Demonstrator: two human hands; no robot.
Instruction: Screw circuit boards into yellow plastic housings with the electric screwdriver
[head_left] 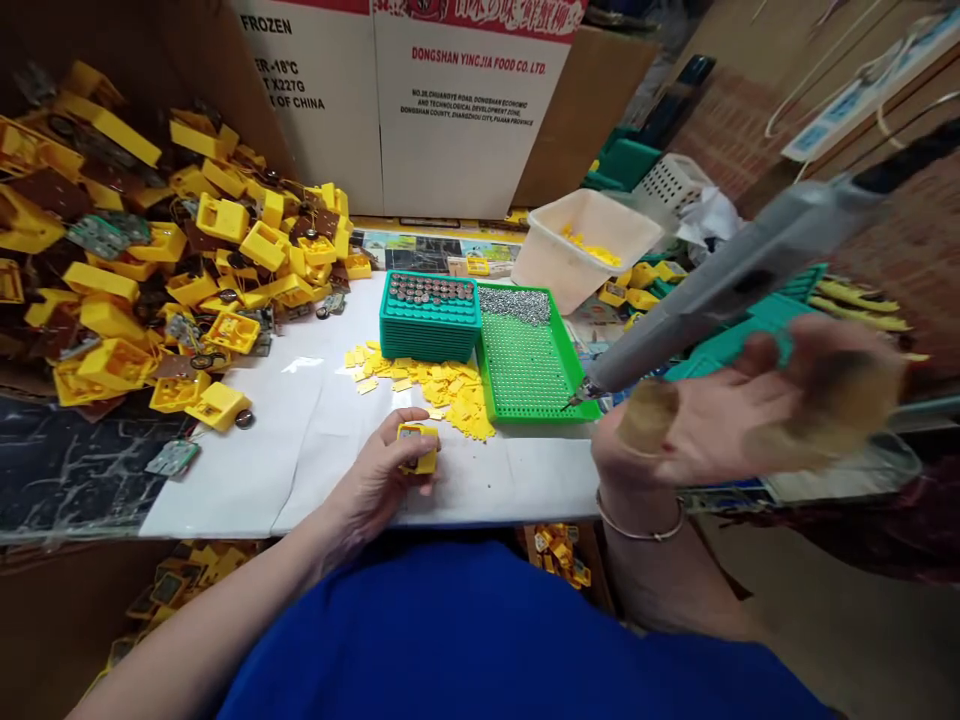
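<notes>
Head view: holds the right hand (720,425) raised close by, palm up, fingers loosely spread, blurred. Beside it, in the way of teal containers (750,342) behind, a slanting grey screwdriver (712,275); cannot tell whether touching. Pinches a yellow case (427,463) in the left hand (381,470), over a white sheet (540,480). Just beyond, flat yellow pieces (459,395), then a green tray (525,375) of small metal parts (517,305) beside stacked teal trays (427,342). Farther, piled yellow housings (262,245) leftward, a pale bin (553,268) rightward, a printed carton (450,150) behind.

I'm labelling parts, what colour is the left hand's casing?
The casing is yellow, seen in the head view.
</notes>
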